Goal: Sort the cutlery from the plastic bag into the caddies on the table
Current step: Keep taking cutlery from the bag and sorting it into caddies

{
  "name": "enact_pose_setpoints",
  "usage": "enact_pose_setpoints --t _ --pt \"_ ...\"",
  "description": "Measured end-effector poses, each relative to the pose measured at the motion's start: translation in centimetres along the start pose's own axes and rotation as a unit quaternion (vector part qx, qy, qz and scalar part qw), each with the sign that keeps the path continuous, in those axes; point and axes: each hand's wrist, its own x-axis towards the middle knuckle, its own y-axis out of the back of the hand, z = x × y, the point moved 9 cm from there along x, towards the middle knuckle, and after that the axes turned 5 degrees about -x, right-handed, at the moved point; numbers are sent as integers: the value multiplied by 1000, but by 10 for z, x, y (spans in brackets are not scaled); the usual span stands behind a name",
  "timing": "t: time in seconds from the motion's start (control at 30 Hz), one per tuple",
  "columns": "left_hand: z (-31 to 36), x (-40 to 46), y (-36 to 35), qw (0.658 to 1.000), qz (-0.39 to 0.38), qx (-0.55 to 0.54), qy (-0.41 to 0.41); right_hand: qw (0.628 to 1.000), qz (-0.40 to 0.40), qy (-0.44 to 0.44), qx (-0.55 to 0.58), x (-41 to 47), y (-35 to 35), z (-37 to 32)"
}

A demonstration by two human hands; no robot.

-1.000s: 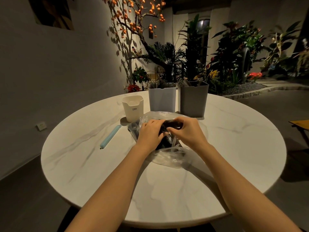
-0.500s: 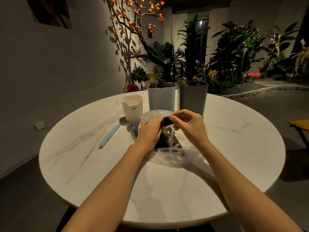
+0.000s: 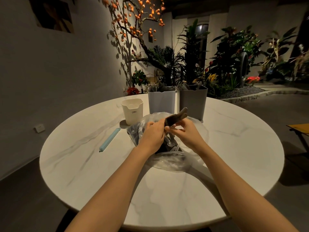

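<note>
Surface [image 3: 87,164]: round, marbled.
Plastic bag [image 3: 173,163]: lying mid-surface, cutlery inside.
Left hand [image 3: 153,133]: fingers gripping dark-handled cutlery bundle [image 3: 177,116] above the bag.
Right hand [image 3: 187,133]: fingers curled, pinching the bundle's lower end.
Caddies: cream [image 3: 133,111], white [image 3: 161,102], grey [image 3: 193,102], beyond the bag.

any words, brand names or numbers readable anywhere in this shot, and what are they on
"CRBW": dark letters printed on the front of the cream caddy, with a short mark beneath too small to read.
No print shows on the light grey caddy, the dark grey caddy, the plastic bag or the blue clip.
The wall picture is too dark to show any text.
</note>
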Motion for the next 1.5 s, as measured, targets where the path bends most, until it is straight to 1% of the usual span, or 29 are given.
enact_pose_setpoints --t 0.07,0.13,0.23,0.3,0.4,0.47,0.53,0.67,0.7,0.83,0.9,1.0,1.1,1.17,1.3,1.5 --pt "-1 1 -1 1000 3 6 3 1000 12 -10 8 1 2 4" --pt "-4 3 -4 1000 -7 -9 6 999 24 -20 17 2 4 7" --pt "-11 1 -8 999 -33 -15 19 998 41 -36 0 4 7 15" --pt "-13 -1 -7 999 -38 -7 17 998 57 -39 -3 5 11 18" --pt "-6 0 -4 999 -31 18 -3 994 83 -38 57 4 19 14" --pt "1 1 -4 999 -28 -7 -23 988 91 -39 118 3 26 11" --pt "9 3 -3 998 -24 -48 -44 984 78 -51 153 3 28 10" --pt "15 2 -10 993 -60 -82 -60 987 -13 -84 138 2 12 17" --pt "15 1 -11 992 -69 -85 -59 986 -20 -93 140 2 10 20" --pt "13 0 -12 990 -87 -95 -49 981 31 -129 142 2 17 30" --pt "11 -1 -13 989 -99 -105 -33 980 44 -138 138 1 18 32" --pt "13 -3 -12 985 -113 -127 -24 973 60 -149 164 -1 21 32" --pt "21 -4 -9 977 -119 -175 -25 964 63 -150 211 -1 24 28" --pt "24 -5 -10 967 -132 -219 -9 961 60 -146 229 -2 25 25" --pt "25 -11 -14 939 -171 -298 35 961 60 -155 222 -3 25 24" --pt "17 -14 -12 916 -177 -353 72 960 95 -174 197 -3 28 28"
